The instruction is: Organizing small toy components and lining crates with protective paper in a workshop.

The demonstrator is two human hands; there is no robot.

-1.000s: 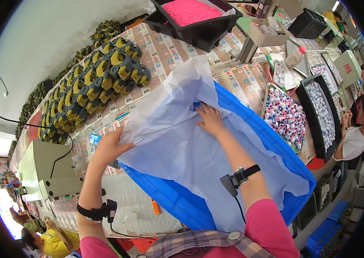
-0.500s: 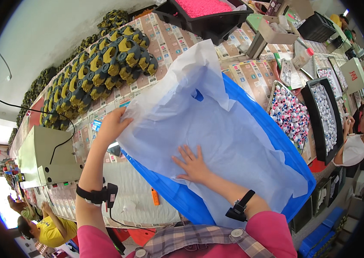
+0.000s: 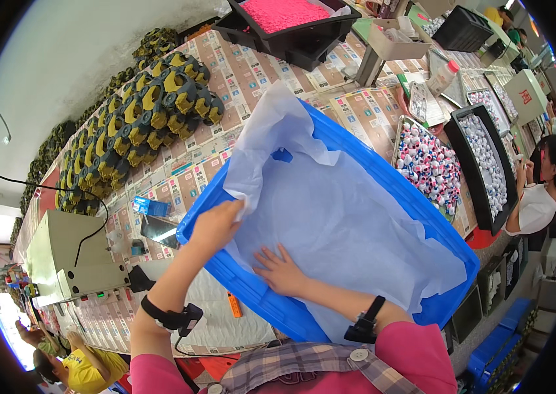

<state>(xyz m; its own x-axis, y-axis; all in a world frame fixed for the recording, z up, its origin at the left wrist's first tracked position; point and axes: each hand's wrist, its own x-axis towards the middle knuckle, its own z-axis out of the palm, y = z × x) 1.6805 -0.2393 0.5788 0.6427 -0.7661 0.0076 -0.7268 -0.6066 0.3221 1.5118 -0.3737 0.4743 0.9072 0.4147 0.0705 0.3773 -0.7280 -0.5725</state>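
A large blue plastic tub (image 3: 383,169) lies at a slant in front of me. A thin, wrinkled white liner sheet (image 3: 337,217) covers most of its inside, and its far end stands up past the rim. My left hand (image 3: 217,226) pinches the sheet's left edge just inside the tub's left rim. My right hand (image 3: 282,272) lies with fingers spread, pressing on the sheet near the tub's near-left wall. Blue shows through a small gap in the sheet at the far end.
A black bin of pink pieces (image 3: 284,14) stands at the back. Stacked yellow-and-dark-grey parts (image 3: 140,118) line the left. On the right are a tray of small coloured pieces (image 3: 426,164) and a black tray (image 3: 488,167). A phone (image 3: 160,230) and orange cutter (image 3: 234,305) lie nearby. Other people sit at both sides.
My left hand has come down and to the right, bringing the sheet's raised left edge inside the tub. The left rim is now uncovered. My right hand has shifted slightly left and nearer.
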